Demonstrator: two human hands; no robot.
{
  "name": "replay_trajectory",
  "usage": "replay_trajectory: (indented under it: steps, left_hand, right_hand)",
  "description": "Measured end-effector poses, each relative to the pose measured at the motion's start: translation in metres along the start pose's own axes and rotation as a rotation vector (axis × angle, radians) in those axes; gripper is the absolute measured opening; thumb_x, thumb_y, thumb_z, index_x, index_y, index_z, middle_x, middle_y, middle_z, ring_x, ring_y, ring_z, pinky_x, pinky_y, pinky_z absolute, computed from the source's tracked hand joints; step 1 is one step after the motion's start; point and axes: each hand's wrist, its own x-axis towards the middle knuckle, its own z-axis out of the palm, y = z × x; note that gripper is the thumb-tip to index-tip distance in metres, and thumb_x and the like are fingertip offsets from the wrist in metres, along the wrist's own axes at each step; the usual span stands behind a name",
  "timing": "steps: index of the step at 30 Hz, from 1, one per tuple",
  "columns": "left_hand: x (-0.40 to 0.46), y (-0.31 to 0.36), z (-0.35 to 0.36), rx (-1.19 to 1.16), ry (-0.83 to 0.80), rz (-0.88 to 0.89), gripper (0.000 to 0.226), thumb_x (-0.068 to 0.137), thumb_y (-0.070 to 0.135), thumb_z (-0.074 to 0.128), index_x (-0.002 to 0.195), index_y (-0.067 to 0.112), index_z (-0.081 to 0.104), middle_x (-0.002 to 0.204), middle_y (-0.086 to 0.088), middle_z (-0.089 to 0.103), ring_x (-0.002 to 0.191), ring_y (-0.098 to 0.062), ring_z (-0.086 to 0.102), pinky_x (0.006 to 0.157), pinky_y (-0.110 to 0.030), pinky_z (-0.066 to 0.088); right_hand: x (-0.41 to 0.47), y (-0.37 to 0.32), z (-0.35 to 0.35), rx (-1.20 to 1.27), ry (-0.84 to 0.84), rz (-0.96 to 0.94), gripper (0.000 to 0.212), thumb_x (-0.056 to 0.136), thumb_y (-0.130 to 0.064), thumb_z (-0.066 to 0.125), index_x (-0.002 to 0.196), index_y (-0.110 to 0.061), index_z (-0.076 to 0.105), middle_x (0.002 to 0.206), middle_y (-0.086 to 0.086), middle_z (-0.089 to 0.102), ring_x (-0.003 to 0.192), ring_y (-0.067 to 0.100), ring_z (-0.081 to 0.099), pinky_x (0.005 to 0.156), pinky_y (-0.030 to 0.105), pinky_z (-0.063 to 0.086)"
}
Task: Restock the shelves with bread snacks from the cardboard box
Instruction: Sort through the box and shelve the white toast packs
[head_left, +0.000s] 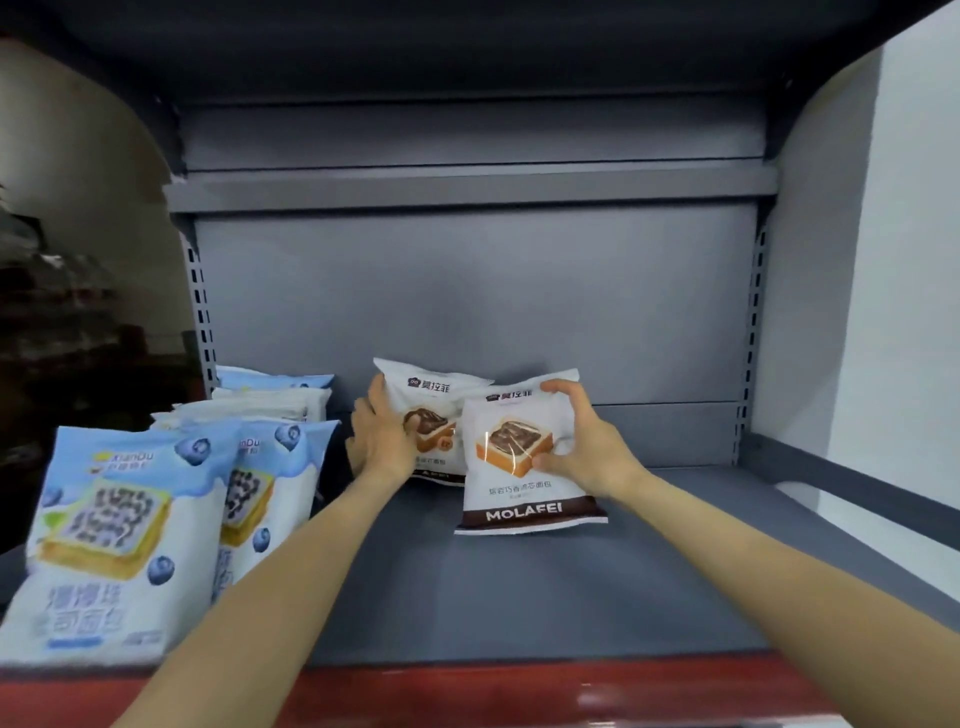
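Two white chocolate-bread snack packs stand on the grey shelf (519, 592) near its back wall. My right hand (582, 441) grips the right edge of the front pack (514, 467), which reads MOLAFEI on a brown band. The rear pack (431, 410) leans behind and to the left of it, partly hidden by the front pack. My left hand (379, 431) holds the rear pack's left edge, with the thumb across its face. The cardboard box is out of view.
Rows of blue-and-white blueberry bread packs (124, 535) fill the shelf's left side up to its front. An upper shelf (467, 187) hangs overhead. The shelf has a red front strip (467, 691). A white wall (904, 312) bounds the right side.
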Motion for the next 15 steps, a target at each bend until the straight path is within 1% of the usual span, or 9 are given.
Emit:
replay_trajectory:
  steps: [2,3,5,7,9,12,13,14,15]
  left_hand:
    - [-0.003,-0.001,0.002,0.007,-0.030,-0.129,0.067,0.094,0.025,0.052,0.147,0.022,0.012,0.138,-0.015,0.032,0.120,-0.034,0.043,0.080,-0.042,0.041]
    - [-0.003,-0.001,0.001,-0.003,-0.052,-0.185,0.067,0.094,0.025,0.051,0.147,0.022,0.011,0.139,-0.016,0.030,0.123,-0.035,0.040,0.082,-0.043,0.041]
    - [-0.003,0.002,-0.002,-0.105,-0.099,-0.287,0.069,0.093,0.026,0.052,0.148,0.021,0.010,0.143,-0.018,0.025,0.128,-0.038,0.034,0.095,-0.045,0.038]
    - [-0.008,0.011,-0.008,-0.265,-0.142,-0.334,0.071,0.093,0.027,0.052,0.149,0.020,0.010,0.146,-0.019,0.021,0.131,-0.039,0.029,0.104,-0.042,0.031]
    - [-0.019,0.020,-0.016,-0.350,-0.158,-0.286,0.070,0.093,0.028,0.052,0.149,0.020,0.011,0.149,-0.018,0.018,0.134,-0.036,0.025,0.107,-0.039,0.027]
    - [-0.039,0.023,-0.031,-0.350,-0.117,-0.096,0.068,0.091,0.026,0.056,0.148,0.021,0.019,0.150,-0.015,0.020,0.138,-0.031,0.023,0.112,-0.037,0.021]
    - [-0.044,0.020,-0.035,-0.312,-0.099,-0.043,0.069,0.090,0.025,0.057,0.148,0.021,0.020,0.150,-0.013,0.022,0.138,-0.030,0.022,0.112,-0.036,0.020]
    - [-0.049,0.018,-0.041,-0.266,-0.092,-0.012,0.069,0.090,0.024,0.058,0.148,0.021,0.020,0.151,-0.012,0.022,0.138,-0.029,0.022,0.111,-0.035,0.020]
    - [-0.050,0.014,-0.043,-0.221,-0.109,-0.007,0.069,0.090,0.024,0.057,0.149,0.021,0.020,0.151,-0.012,0.023,0.139,-0.029,0.022,0.111,-0.035,0.021]
  right_hand:
    - [0.004,-0.004,0.002,-0.003,0.013,-0.039,0.071,0.076,-0.008,0.072,0.130,-0.034,0.034,0.095,0.003,0.055,0.076,0.016,0.049,0.058,0.019,0.036]
    - [0.006,-0.006,0.003,0.009,0.025,-0.057,0.070,0.076,-0.007,0.071,0.129,-0.035,0.034,0.096,0.002,0.055,0.076,0.015,0.049,0.058,0.018,0.036]
    - [0.006,-0.011,0.007,0.036,0.031,-0.075,0.069,0.076,-0.005,0.070,0.129,-0.034,0.036,0.097,0.001,0.054,0.074,0.010,0.048,0.057,0.013,0.036]
    - [0.006,-0.015,0.013,0.074,0.028,-0.078,0.068,0.076,-0.004,0.070,0.129,-0.032,0.036,0.096,0.000,0.053,0.072,0.008,0.047,0.057,0.009,0.038]
    - [0.007,-0.021,0.024,0.137,0.021,-0.067,0.068,0.075,-0.004,0.072,0.127,-0.030,0.037,0.097,0.002,0.054,0.074,0.012,0.047,0.062,0.012,0.040]
    - [0.013,-0.034,0.055,0.290,0.015,-0.037,0.069,0.070,-0.008,0.077,0.121,-0.033,0.038,0.104,0.008,0.057,0.086,0.021,0.054,0.084,0.037,0.049]
    - [0.014,-0.040,0.067,0.337,0.002,-0.025,0.070,0.070,-0.009,0.078,0.122,-0.033,0.038,0.108,0.009,0.057,0.092,0.025,0.057,0.087,0.042,0.050]
    - [0.016,-0.047,0.078,0.362,-0.030,-0.006,0.072,0.072,-0.011,0.078,0.126,-0.031,0.036,0.111,0.010,0.056,0.097,0.027,0.058,0.088,0.042,0.051]
    - [0.019,-0.053,0.088,0.347,-0.089,0.016,0.073,0.075,-0.013,0.076,0.132,-0.028,0.032,0.116,0.011,0.054,0.100,0.027,0.056,0.084,0.036,0.051]
